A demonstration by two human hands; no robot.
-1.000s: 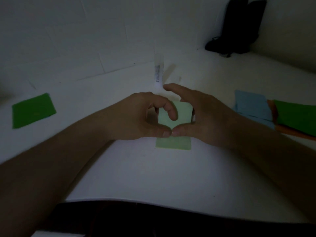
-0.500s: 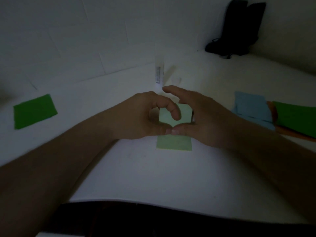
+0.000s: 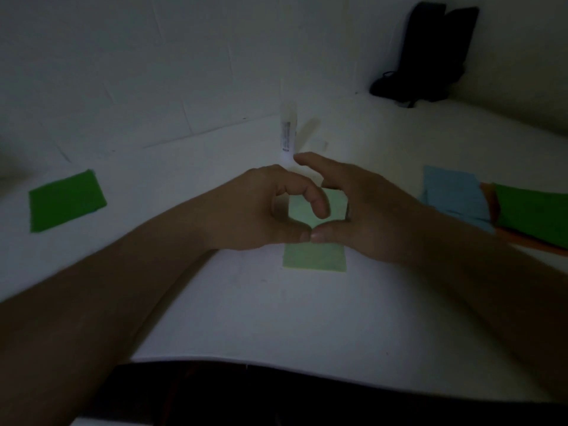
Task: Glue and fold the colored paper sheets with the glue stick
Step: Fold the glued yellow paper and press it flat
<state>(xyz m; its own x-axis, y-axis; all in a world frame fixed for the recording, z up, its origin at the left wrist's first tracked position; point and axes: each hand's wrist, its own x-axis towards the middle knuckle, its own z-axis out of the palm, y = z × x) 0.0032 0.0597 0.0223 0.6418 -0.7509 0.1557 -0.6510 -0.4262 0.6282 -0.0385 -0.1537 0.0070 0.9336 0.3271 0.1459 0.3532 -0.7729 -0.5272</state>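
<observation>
Pale green paper (image 3: 313,256), a small folded sheet, lies flat on the white table (image 3: 276,318) in the middle of the view, and both hands are on it. The left hand (image 3: 258,210) comes from the left with its fingers curled; its forefinger bends down onto the upper part of the sheet and its thumb presses on the middle of it. The right hand (image 3: 368,210) comes from the right, its thumb also pressing on the sheet, so that the two thumb tips touch each other. The right forefinger is raised and stretched toward the left, above the paper. The hands are together, and between them they make a ring through which the upper part of the sheet shows. The near part of the sheet lies free below the thumbs. Whether any finger pinches an edge, I cannot tell in this dim light.

The glue stick (image 3: 287,130) stands upright on the table just behind the hands, near the tiled wall. A dark green sheet (image 3: 66,199) lies flat well apart on the left. On the right there is a pile of paper: a light blue sheet (image 3: 455,192), then a green sheet (image 3: 534,213) with an orange sheet (image 3: 488,198) partly under it. A black object (image 3: 430,50) leans in the far right corner; what it is I cannot tell.
</observation>
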